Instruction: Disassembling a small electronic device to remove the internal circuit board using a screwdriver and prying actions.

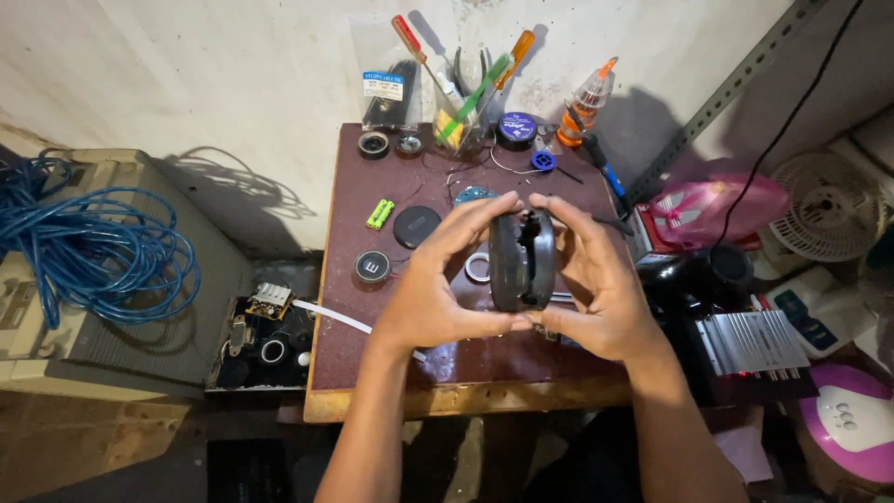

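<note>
black round casing (521, 261): lower rim hidden behind left hand (438, 298) and right hand (596, 298) | its inner parts too dark to tell | white tape ring (477, 268): half hidden by casing | pink lamp (852, 419): cut off at right edge | blue cable (93, 242): cut off at left edge

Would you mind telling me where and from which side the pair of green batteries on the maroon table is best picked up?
Probably from above, pinching across the long sides of the green batteries: they lie flat together on the maroon table, with bare tabletop around them and both hands occupied.
</note>
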